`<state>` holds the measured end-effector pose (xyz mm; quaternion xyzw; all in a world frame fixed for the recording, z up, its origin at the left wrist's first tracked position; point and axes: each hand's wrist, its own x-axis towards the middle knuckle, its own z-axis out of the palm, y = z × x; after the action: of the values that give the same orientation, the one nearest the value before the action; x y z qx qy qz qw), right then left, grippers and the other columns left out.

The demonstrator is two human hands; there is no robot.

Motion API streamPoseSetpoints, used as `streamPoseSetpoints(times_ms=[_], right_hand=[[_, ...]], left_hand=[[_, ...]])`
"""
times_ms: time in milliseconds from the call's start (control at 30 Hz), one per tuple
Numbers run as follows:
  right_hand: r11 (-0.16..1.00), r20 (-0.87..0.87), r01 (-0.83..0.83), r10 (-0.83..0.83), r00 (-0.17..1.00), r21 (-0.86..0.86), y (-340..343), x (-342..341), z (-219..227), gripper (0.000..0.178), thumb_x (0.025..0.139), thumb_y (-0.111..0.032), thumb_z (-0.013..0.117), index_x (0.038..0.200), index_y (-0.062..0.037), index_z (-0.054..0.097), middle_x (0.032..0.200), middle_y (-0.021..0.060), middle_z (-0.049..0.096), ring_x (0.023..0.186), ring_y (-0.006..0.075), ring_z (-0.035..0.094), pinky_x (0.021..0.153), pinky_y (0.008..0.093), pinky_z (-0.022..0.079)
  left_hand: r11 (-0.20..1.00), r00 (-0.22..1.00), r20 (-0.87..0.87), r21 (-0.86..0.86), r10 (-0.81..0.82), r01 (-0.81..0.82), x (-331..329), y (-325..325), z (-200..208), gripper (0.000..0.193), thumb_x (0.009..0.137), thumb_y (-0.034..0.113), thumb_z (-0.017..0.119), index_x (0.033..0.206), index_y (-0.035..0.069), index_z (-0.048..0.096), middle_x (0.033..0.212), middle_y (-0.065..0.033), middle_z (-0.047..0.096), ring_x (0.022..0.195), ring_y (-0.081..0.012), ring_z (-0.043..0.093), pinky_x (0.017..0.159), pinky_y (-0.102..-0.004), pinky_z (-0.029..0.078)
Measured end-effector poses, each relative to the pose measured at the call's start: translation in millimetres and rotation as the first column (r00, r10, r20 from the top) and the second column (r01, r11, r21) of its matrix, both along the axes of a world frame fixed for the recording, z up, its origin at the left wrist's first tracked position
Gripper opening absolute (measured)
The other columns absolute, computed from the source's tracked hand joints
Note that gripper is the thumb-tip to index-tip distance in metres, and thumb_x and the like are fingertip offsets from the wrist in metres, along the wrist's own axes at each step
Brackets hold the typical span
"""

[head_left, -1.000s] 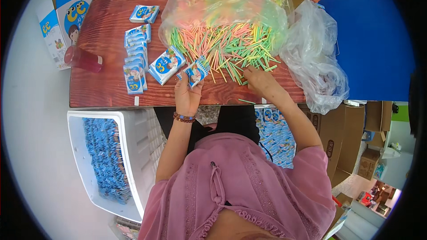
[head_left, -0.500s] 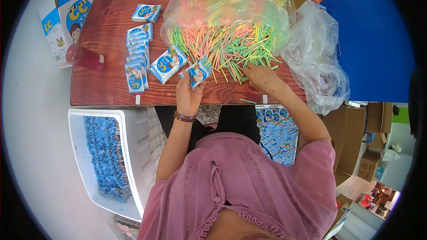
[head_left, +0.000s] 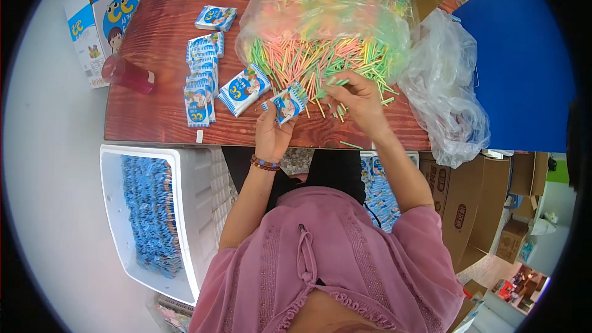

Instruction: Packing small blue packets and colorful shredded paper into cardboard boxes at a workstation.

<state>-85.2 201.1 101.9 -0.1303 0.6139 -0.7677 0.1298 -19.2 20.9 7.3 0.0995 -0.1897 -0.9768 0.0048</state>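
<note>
In my left hand [head_left: 273, 139] a small blue-and-white packet [head_left: 288, 104] is pinched upright near the table's front edge. My right hand [head_left: 362, 103] is closed, with a few short green sticks [head_left: 332, 84] between thumb and fingers, just right of that packet. Behind both hands, a heap of thin pink, yellow and green sticks [head_left: 290, 65] spills from a large clear plastic bag [head_left: 327, 18]. A thicker blue-and-white packet [head_left: 245, 89] lies left of my left hand. Further left, several small packets [head_left: 198, 106] overlap in a column, with another packet [head_left: 216, 18] beyond them.
A pink-red cup [head_left: 128, 74] lies at the table's left edge by a printed carton [head_left: 117, 9]. Crumpled clear plastic [head_left: 444, 86] and a blue panel [head_left: 521, 68] stand right. Below the table are a white foam box [head_left: 185, 222] of packets and a cardboard box [head_left: 462, 203].
My right hand has risen from the front of the stick heap and moved toward the packet, carrying green sticks. My left hand still holds the packet. The whole view has shifted slightly.
</note>
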Motion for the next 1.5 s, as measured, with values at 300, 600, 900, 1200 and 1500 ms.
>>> streamPoseSetpoints(times_ms=[300,600,900,1200,1500], right_hand=[[0.994,0.002,-0.087,0.087,0.996,0.067,-29.6,1.3,3.9,0.012,0.088,-0.003,0.063,0.099,-0.0049,0.064,0.076,0.0082,0.068,0.053,0.0047,0.055,0.044,0.0181,0.041],[0.98,-0.156,-0.076,0.105,0.982,0.181,-39.4,2.1,9.5,0.017,0.086,-0.001,0.064,0.103,-0.0045,0.065,0.084,0.0007,0.062,0.067,0.0021,0.054,0.051,0.0164,0.042],[0.787,-0.619,0.172,0.308,0.723,0.592,-44.9,0.2,19.3,0.024,0.087,-0.004,0.063,0.111,-0.0032,0.063,0.088,0.0038,0.065,0.086,0.0107,0.058,0.075,0.0289,0.047],[0.868,-0.271,0.076,0.069,0.96,0.49,-58.2,15.2,5.5,0.009,0.086,-0.007,0.064,0.093,-0.0004,0.064,0.078,0.0022,0.059,0.076,0.0086,0.052,0.067,0.0245,0.042],[0.952,-0.524,0.022,0.148,0.839,0.304,-51.4,-2.9,6.5,0.009,0.086,-0.003,0.062,0.091,0.0016,0.068,0.087,0.0078,0.066,0.079,0.0137,0.059,0.071,0.0262,0.046]], left_hand=[[1.0,0.999,-0.045,0.01,0.018,-0.017,2.7,-4.1,4.8,0.03,0.097,0.026,0.052,0.112,0.0,0.059,0.114,-0.0099,0.064,0.102,-0.0212,0.063,0.089,-0.0362,0.052],[0.998,0.998,0.005,0.014,0.06,-0.06,3.0,-4.8,7.4,0.028,0.097,0.023,0.052,0.114,0.001,0.058,0.114,-0.0094,0.064,0.104,-0.0213,0.062,0.092,-0.0382,0.051],[0.995,0.996,-0.041,0.064,0.083,-0.08,1.5,-11.6,4.6,0.031,0.095,0.025,0.056,0.118,0.003,0.056,0.118,-0.0086,0.062,0.108,-0.0211,0.06,0.093,-0.0389,0.049],[0.991,0.984,-0.125,0.051,0.125,-0.12,-2.6,-13.7,16.5,0.036,0.094,0.026,0.057,0.125,0.007,0.052,0.124,-0.0063,0.059,0.113,-0.0208,0.057,0.098,-0.0404,0.046],[0.995,0.963,-0.257,-0.031,0.087,-0.098,0.9,-34.3,16.3,0.037,0.099,0.026,0.048,0.128,0.003,0.05,0.124,-0.0082,0.058,0.112,-0.0205,0.056,0.098,-0.0412,0.043]])
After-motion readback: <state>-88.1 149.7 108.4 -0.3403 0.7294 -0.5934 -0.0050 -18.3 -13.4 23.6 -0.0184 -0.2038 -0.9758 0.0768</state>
